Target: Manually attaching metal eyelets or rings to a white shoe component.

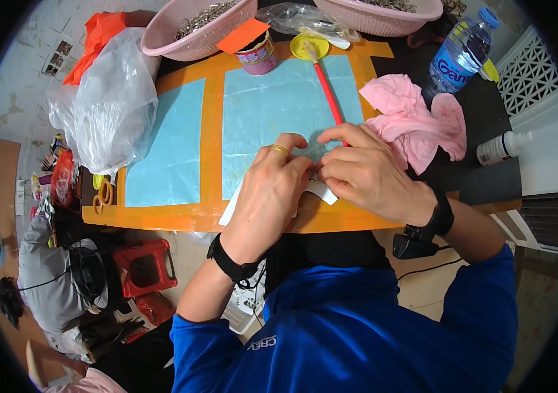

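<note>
At the front of the light-blue work sheet [279, 98], my left hand [266, 190] and my right hand [370, 173] nearly meet. The fingers of both are curled and pinched together over something small that they mostly hide. White strips, perhaps paper, show under them: one white piece [321, 190] between the hands and another white piece [228, 211] beside my left hand. A red-handled brush [328, 95] rests its tip on a round yellow lid [309, 47]. Its handle runs down behind the fingers of my right hand; whether they touch it is unclear.
A pink cloth [416, 121] lies right of my hands, near a water bottle [459, 56] and a white squeeze bottle [503, 148]. Behind stand a small tub [258, 57] and pink baskets [193, 33] of metal pieces. A plastic bag [112, 98] and scissors [103, 196] are left.
</note>
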Demonstrator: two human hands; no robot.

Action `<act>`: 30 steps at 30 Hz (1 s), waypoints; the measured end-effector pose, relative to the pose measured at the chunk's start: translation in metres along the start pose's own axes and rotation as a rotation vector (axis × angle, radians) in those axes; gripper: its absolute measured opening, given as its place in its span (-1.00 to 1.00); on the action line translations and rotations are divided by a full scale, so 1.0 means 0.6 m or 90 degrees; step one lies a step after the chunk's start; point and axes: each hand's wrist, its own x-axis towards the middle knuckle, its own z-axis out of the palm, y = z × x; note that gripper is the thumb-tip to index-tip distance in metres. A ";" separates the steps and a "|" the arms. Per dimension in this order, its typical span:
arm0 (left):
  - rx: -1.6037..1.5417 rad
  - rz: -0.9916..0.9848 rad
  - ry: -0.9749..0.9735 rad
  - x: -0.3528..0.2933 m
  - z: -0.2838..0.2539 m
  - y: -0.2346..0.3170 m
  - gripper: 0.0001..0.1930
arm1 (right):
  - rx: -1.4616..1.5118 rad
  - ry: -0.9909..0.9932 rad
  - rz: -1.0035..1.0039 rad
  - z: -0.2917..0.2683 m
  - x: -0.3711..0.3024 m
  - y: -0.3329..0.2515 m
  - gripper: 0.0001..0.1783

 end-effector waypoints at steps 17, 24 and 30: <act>-0.189 -0.117 0.016 -0.002 -0.009 0.004 -0.74 | 0.014 -0.007 0.004 0.007 -0.005 0.009 -0.91; -0.085 -0.001 -0.032 0.003 -0.016 -0.011 -0.79 | 0.015 -0.010 0.007 -0.002 -0.006 0.003 -0.91; -0.063 -0.011 -0.061 0.011 -0.018 -0.012 -0.84 | 0.005 -0.024 -0.011 -0.004 -0.007 0.005 -0.90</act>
